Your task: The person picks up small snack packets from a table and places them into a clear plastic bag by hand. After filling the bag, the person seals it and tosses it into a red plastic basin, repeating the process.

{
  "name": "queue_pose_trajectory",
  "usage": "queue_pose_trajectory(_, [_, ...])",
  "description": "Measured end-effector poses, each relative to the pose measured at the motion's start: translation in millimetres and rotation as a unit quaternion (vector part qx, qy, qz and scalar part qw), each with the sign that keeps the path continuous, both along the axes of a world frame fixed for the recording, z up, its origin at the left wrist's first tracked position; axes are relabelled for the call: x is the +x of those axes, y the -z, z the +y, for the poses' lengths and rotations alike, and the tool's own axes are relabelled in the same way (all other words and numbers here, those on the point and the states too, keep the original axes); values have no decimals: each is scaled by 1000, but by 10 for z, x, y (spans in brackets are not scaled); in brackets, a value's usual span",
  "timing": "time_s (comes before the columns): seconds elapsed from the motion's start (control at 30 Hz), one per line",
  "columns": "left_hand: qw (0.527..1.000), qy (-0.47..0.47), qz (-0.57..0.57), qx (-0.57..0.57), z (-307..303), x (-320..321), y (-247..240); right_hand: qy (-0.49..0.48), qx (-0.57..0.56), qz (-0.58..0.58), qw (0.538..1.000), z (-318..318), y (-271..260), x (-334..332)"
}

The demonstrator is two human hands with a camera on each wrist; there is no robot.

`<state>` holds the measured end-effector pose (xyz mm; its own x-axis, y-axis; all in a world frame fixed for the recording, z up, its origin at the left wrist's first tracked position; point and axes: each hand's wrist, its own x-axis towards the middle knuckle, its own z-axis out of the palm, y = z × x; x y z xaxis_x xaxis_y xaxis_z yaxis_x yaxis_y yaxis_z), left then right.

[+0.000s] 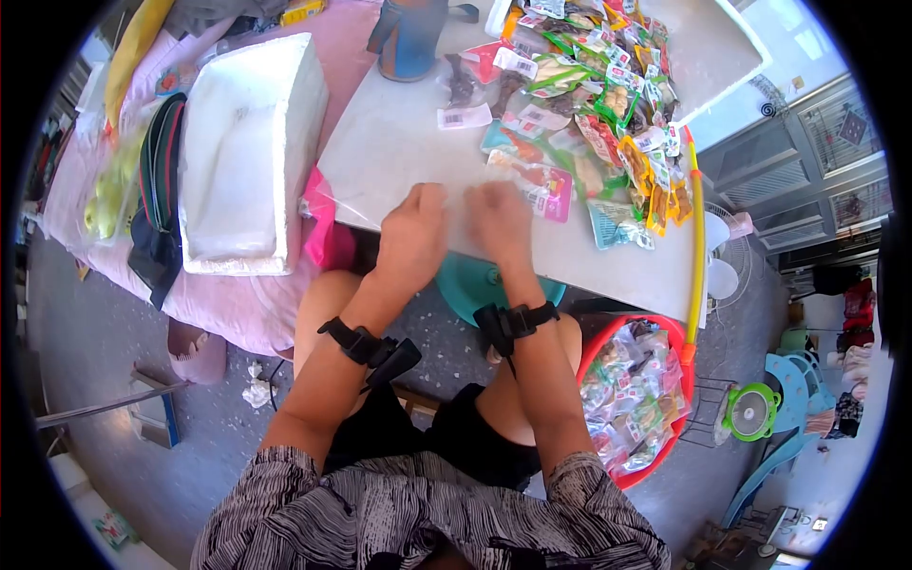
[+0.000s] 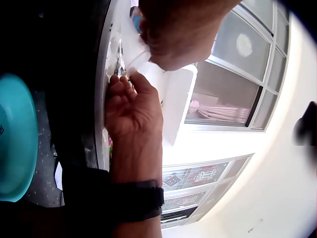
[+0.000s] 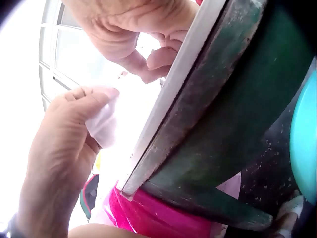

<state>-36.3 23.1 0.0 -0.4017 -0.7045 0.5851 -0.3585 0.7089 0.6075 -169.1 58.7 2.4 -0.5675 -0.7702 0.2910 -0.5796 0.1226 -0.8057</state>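
My left hand (image 1: 415, 237) is raised at the table's front edge, its fingers blurred in the head view. In the right wrist view this left hand (image 3: 64, 134) pinches a thin, whitish see-through plastic film (image 3: 103, 124) between thumb and fingers. Close beside it, my right hand (image 1: 501, 223) has curled fingers. The left wrist view has the film (image 2: 137, 53) reaching from the left hand (image 2: 183, 34) to the thumb tip of the right hand (image 2: 133, 109), which pinches its edge; glare hides the exact contact. Colourful sealed food packets (image 1: 613, 95) lie beyond on the white table (image 1: 380, 142).
A white foam box (image 1: 237, 161) stands at left on pink cloth, with a blue cup (image 1: 410, 43) at the back. At right, a red basin (image 1: 686, 356) holds many packets, beside a yellow tube (image 1: 698, 247). A teal basin (image 1: 461, 290) sits below the table edge.
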Motion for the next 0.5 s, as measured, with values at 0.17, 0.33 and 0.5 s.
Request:
queue_pose_trajectory(0.17, [991,5,-132,32,9,53,194,-28,62,-207,976,-25,-101,-48])
queue_pose_trajectory(0.33, [992,-107,-54,30,-73,163,4,-99,78,-250,960,19,-126,-234])
queue_pose_trajectory(0.5, [990,-128,-59,23,-157,193,10,-175,117,-184,960,-147,-563,-262])
